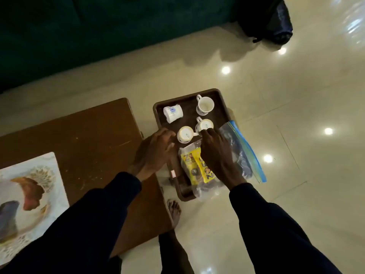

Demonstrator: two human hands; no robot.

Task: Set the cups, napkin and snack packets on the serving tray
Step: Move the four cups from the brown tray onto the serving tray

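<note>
A dark brown serving tray lies on the floor beside a low table. On it are several white cups: one upright, one on its side with a blue flower print, and two upside down. Yellow snack packets in a clear wrap lie on the tray's near half. My right hand reaches over the packets, its fingertips touching the right upturned cup. My left hand hovers at the tray's left edge next to the other upturned cup, fingers apart. No napkin is visible.
A clear zip bag with a blue strip lies over the tray's right edge. The brown low table on the left carries a printed mat. My bare foot stands near the tray. A dark sofa lies beyond.
</note>
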